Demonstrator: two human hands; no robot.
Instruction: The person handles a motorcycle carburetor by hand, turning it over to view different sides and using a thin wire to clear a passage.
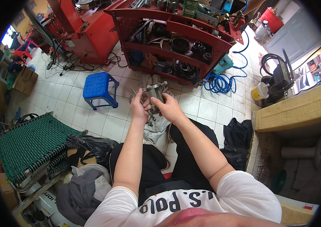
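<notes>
Metal part: grey, blocky cast-metal assembly with protruding bolts and rods (156, 92), held in the air above the grey crumpled rag (156, 126) and the white tiled floor (209, 109), in front of the knees.
Left hand (139, 107): grip closed round the left side of the metal part, fingers curled over a rod.
Right hand (170, 108): grip pressed on the lower right of the metal part, thumb on top.
Handling judgement: the part looks heavy and hard-edged; keeping both hands close beneath its bulk, over the rag, should steady it.
Textures: dull, oily metal; soft cloth; glossy tiles.
Surroundings: red steel shelf trolley (175, 34) with dark round parts; blue plastic stool (99, 89); coiled blue hose (218, 82).
</notes>
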